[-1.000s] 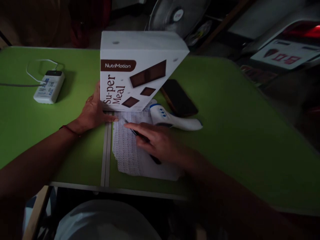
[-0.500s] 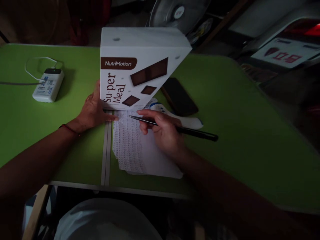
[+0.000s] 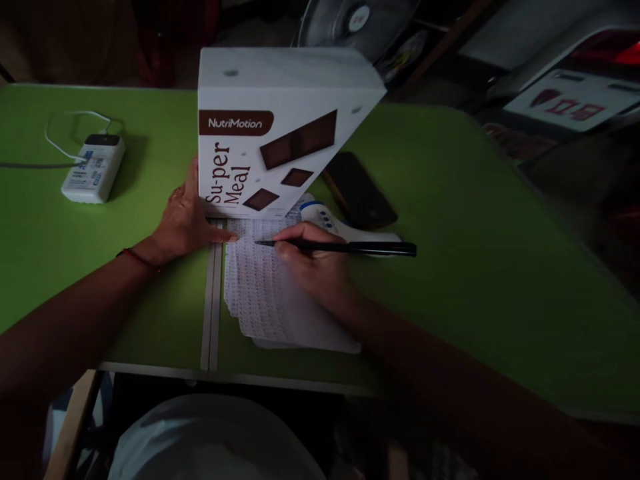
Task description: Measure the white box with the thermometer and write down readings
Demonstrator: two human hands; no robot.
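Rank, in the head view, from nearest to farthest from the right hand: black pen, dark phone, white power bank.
1. Black pen: held in the right hand.
2. Dark phone: just behind, beside the box.
3. White power bank: far left of the table.

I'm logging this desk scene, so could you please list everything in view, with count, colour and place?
table: one, green, fills the view.
box: one, white with brown print, upright at the table's middle.
sheets of paper: a fanned stack, white with fine print, in front of the box.
pen: one, black, tip on the paper.
thermometer: one, white and blue, lying right of the box.
phone: one, dark, behind the thermometer.
power bank: one, white, with a white cable, far left.
fan: one, grey, beyond the table.
left hand: flat against the box's left edge and the paper; red thread at the wrist.
right hand: holds the pen.
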